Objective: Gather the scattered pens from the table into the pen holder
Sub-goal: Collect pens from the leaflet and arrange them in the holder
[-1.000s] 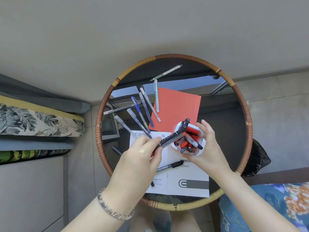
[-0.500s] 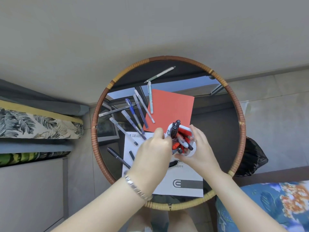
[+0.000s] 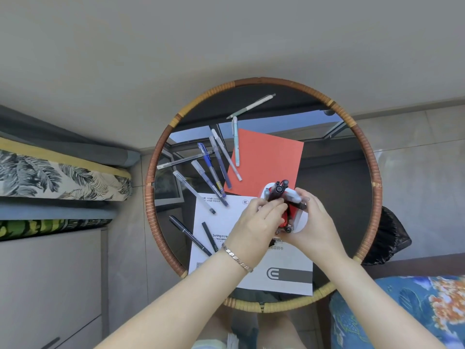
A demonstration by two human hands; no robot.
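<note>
The white pen holder [image 3: 300, 221] stands near the middle of the round glass table [image 3: 334, 187], packed with red and black pens. My right hand [image 3: 314, 222] wraps its right side. My left hand [image 3: 254, 222] pinches a black pen [image 3: 278, 190] that stands upright in the holder. Several pens lie loose at the upper left: a blue pen [image 3: 206, 157], clear pens [image 3: 193, 191], a light teal pen [image 3: 236, 141] and a grey-green pen [image 3: 251, 106]. Two black pens [image 3: 188, 234] lie left of my left wrist.
A red paper sheet [image 3: 271, 157] and a white printed booklet [image 3: 286, 273] lie on the table under the holder. The wicker rim [image 3: 151, 197] rings the table. A leaf-print cushion [image 3: 50, 177] is on the left, a floral cushion [image 3: 402, 311] at the lower right.
My left hand carried the black pen from a slant beside the holder to upright inside it. The right hand stayed on the holder. The camera view shifted slightly.
</note>
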